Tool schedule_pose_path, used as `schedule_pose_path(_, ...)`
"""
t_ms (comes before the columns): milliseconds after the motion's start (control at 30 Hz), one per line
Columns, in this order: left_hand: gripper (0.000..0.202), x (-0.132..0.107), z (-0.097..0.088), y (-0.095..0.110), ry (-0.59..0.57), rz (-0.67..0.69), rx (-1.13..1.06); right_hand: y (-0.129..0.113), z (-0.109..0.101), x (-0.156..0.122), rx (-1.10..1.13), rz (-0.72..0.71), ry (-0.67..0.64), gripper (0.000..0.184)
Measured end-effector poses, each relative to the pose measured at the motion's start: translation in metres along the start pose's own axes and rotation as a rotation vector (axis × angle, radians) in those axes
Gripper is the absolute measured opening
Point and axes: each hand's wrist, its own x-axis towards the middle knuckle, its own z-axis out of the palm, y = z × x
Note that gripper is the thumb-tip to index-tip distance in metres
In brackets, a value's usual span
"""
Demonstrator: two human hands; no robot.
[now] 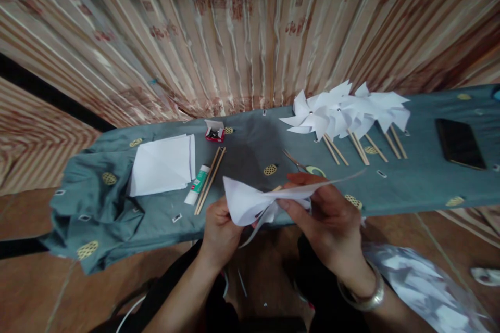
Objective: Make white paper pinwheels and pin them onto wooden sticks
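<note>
A white paper pinwheel (pixel 250 199) with curled blades is between my hands at the table's front edge. My left hand (pixel 222 231) is closed at its lower left side, with the fingertips hidden behind the paper. My right hand (pixel 326 218) pinches the paper from the right, thumb in front and fingers behind. A small piece of wooden stick shows behind the paper; the rest of it is hidden. Just beyond my right hand lie scissors (pixel 314 170) with pale green handles. Two wooden sticks (pixel 211 179) and a glue stick (pixel 198 183) lie left of the pinwheel.
A stack of white paper (pixel 162 165) lies on the left of the cloth-covered table (pixel 250 140). Behind the sticks stands a small open red box (pixel 214 132). Several finished pinwheels (pixel 324 112) overlap at the back right, near a black phone (pixel 460 143). A plastic bag (pixel 422 286) is below right.
</note>
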Motion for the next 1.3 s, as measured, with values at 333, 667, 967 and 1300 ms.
schedule_pose_path(333,0.024,0.0,-0.002,-0.003,0.05,0.113,0.229,0.01,0.011,0.013,0.36,0.16,-0.039,0.014)
schedule_pose_path(667,0.018,0.003,-0.002,-0.023,0.002,0.109,0.161,0.031,0.018,0.016,0.491,0.362,-0.059,0.026)
schedule_pose_path(967,0.017,0.018,-0.01,-0.036,0.082,0.029,0.142,0.037,0.022,0.021,0.471,0.375,-0.059,0.031)
schedule_pose_path(1300,0.024,0.06,-0.038,-0.052,0.12,0.194,0.832,0.032,0.015,0.019,0.441,0.349,-0.095,0.03)
